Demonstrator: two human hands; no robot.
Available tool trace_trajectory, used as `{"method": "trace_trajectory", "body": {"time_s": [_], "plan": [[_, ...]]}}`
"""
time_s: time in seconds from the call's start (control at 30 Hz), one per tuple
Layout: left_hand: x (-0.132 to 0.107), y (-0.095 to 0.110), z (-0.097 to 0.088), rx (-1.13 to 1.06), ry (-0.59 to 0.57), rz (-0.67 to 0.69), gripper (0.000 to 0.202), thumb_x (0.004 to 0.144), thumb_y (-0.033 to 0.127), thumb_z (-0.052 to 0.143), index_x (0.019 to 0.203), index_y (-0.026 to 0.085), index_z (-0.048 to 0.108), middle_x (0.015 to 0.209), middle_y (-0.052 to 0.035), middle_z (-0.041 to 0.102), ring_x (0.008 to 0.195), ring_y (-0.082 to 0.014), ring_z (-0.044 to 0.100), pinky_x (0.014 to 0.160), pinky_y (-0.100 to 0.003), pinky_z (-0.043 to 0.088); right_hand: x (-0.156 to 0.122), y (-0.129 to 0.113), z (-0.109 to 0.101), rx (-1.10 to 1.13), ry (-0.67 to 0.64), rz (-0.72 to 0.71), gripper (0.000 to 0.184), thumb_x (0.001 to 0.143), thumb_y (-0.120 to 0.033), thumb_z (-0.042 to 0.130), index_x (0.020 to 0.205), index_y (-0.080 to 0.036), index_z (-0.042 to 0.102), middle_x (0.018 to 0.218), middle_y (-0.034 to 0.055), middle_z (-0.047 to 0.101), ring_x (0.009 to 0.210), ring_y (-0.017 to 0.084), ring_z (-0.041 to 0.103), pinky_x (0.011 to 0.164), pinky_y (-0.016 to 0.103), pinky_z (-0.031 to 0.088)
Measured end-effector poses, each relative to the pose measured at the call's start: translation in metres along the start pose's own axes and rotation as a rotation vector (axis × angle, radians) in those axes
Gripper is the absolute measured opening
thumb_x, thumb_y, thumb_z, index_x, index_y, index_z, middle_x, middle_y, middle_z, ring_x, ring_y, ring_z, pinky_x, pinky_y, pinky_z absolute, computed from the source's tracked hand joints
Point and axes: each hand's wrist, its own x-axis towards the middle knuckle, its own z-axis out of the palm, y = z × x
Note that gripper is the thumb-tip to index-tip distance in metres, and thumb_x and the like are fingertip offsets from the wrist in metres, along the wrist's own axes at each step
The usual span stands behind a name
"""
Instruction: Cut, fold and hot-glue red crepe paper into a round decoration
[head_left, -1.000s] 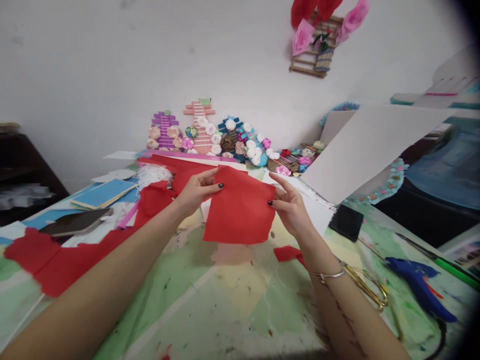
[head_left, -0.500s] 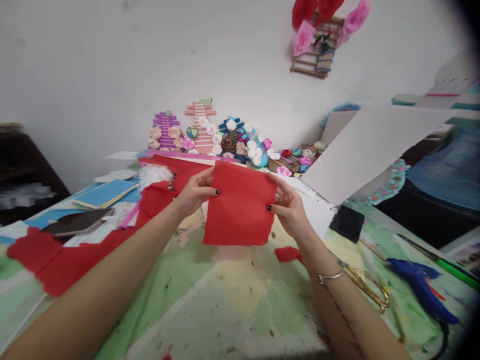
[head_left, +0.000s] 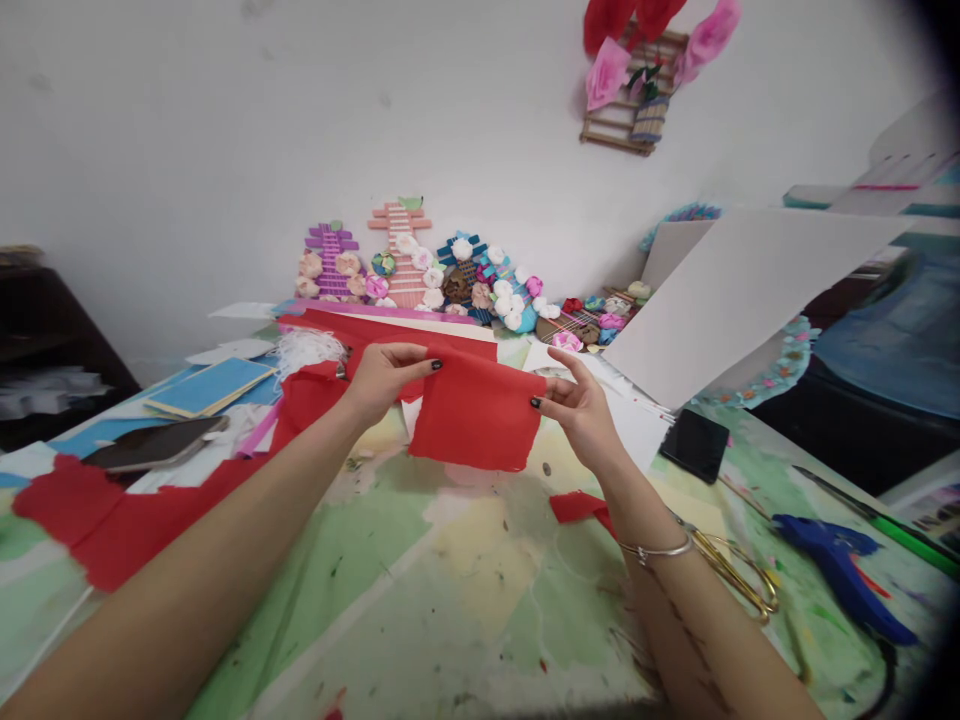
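Note:
A roughly square piece of red crepe paper (head_left: 476, 415) hangs upright above the table between my two hands. My left hand (head_left: 386, 378) is closed in a pinch on its upper left corner, thumb in front. At its right edge my right hand (head_left: 577, 405) pinches the paper between thumb and a finger, with the index finger stretched out above. A small red scrap (head_left: 577, 507) lies on the table below my right hand. Behind my left hand and forearm spreads a larger red sheet (head_left: 172, 515).
Gold-handled scissors (head_left: 739, 575), a blue glue gun (head_left: 840, 575), a green-handled tool (head_left: 900, 535) and a black phone-like object (head_left: 695, 445) lie at right. Blue cards (head_left: 214, 385) and a dark flat device (head_left: 157, 443) are at left. Flowered stick crafts (head_left: 405, 250) stand along the wall.
The red paper has tilted and looks shorter, its lower edge higher and its top edge lower on the right. My right index finger has lifted away from the paper.

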Motion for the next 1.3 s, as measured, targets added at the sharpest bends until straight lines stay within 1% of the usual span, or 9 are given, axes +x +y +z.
{"method": "trace_trajectory", "body": {"time_s": [0.23, 0.37, 0.53, 0.67, 0.73, 0.87, 0.97, 1.17, 1.3], "plan": [[-0.001, 0.005, 0.001, 0.151, 0.074, 0.040, 0.038, 0.050, 0.042, 0.086, 0.070, 0.014, 0.070, 0.069, -0.0042, 0.068, 0.068, -0.0166, 0.061, 0.068, -0.030, 0.050, 0.001, 0.001, -0.001, -0.157, 0.038, -0.076, 0.038, 0.066, -0.027, 0.076, 0.101, -0.020, 0.065, 0.071, -0.0005, 0.067, 0.067, 0.015, 0.062, 0.064, 0.030, 0.049], [-0.001, 0.008, 0.001, 0.183, 0.062, 0.053, 0.039, 0.052, 0.047, 0.084, 0.065, 0.013, 0.067, 0.065, -0.0028, 0.065, 0.063, -0.0139, 0.057, 0.064, -0.027, 0.046, 0.002, 0.005, -0.004, -0.203, 0.106, -0.137, 0.020, 0.067, -0.025, 0.075, 0.087, -0.020, 0.072, 0.075, 0.0017, 0.069, 0.072, 0.016, 0.063, 0.069, 0.032, 0.050], [0.000, 0.008, 0.002, 0.204, 0.056, 0.079, 0.040, 0.053, 0.050, 0.082, 0.063, 0.015, 0.066, 0.062, -0.0013, 0.062, 0.062, -0.0127, 0.053, 0.061, -0.024, 0.044, 0.002, 0.008, -0.006, -0.275, 0.155, -0.207, 0.015, 0.071, -0.024, 0.072, 0.085, -0.023, 0.074, 0.083, 0.0029, 0.071, 0.076, 0.018, 0.063, 0.073, 0.034, 0.051], [0.000, 0.009, 0.003, 0.280, 0.047, 0.148, 0.038, 0.060, 0.052, 0.077, 0.062, 0.016, 0.064, 0.062, -0.0011, 0.060, 0.063, -0.0138, 0.053, 0.061, -0.025, 0.044, 0.002, 0.008, -0.006, -0.389, 0.229, -0.255, 0.017, 0.071, -0.024, 0.071, 0.088, -0.024, 0.075, 0.081, 0.0022, 0.071, 0.071, 0.018, 0.060, 0.072, 0.035, 0.049], [0.000, 0.010, 0.004, 0.342, 0.065, 0.222, 0.036, 0.063, 0.051, 0.074, 0.061, 0.017, 0.063, 0.068, -0.0023, 0.061, 0.069, -0.0154, 0.055, 0.066, -0.027, 0.045, 0.001, 0.007, -0.005, -0.430, 0.274, -0.291, 0.016, 0.072, -0.023, 0.071, 0.087, -0.025, 0.076, 0.079, 0.0018, 0.070, 0.069, 0.017, 0.059, 0.072, 0.035, 0.048], [-0.002, 0.014, 0.007, 0.390, 0.082, 0.335, 0.032, 0.069, 0.049, 0.072, 0.062, 0.018, 0.065, 0.097, -0.0072, 0.065, 0.092, -0.0206, 0.057, 0.085, -0.032, 0.044, 0.000, 0.005, -0.005, -0.467, 0.325, -0.331, 0.012, 0.073, -0.022, 0.069, 0.083, -0.025, 0.075, 0.081, 0.0029, 0.071, 0.074, 0.019, 0.061, 0.076, 0.037, 0.048], [-0.005, 0.017, 0.010, 0.279, 0.035, 0.265, 0.033, 0.070, 0.048, 0.072, 0.064, 0.017, 0.065, 0.099, -0.0092, 0.068, 0.096, -0.0227, 0.060, 0.087, -0.035, 0.045, 0.000, 0.005, -0.005, -0.430, 0.320, -0.311, 0.010, 0.073, -0.023, 0.069, 0.081, -0.024, 0.075, 0.083, 0.0039, 0.072, 0.078, 0.021, 0.063, 0.078, 0.038, 0.049], [-0.014, 0.023, 0.015, 0.035, -0.118, 0.151, 0.026, 0.059, 0.037, 0.081, 0.067, 0.015, 0.069, 0.099, -0.0090, 0.070, 0.081, -0.0204, 0.065, 0.072, -0.032, 0.051, 0.000, 0.000, -0.004, -0.325, 0.295, -0.264, 0.004, 0.073, -0.025, 0.069, 0.076, -0.021, 0.070, 0.083, 0.0037, 0.071, 0.079, 0.020, 0.063, 0.075, 0.036, 0.050], [-0.014, 0.024, 0.018, 0.064, -0.003, 0.146, 0.026, 0.055, 0.032, 0.083, 0.073, 0.016, 0.073, 0.079, -0.0048, 0.071, 0.074, -0.0183, 0.064, 0.069, -0.031, 0.053, 0.001, -0.001, -0.006, -0.309, 0.280, -0.248, 0.005, 0.072, -0.025, 0.070, 0.075, -0.021, 0.069, 0.082, 0.0035, 0.070, 0.077, 0.020, 0.063, 0.073, 0.035, 0.050]]}}
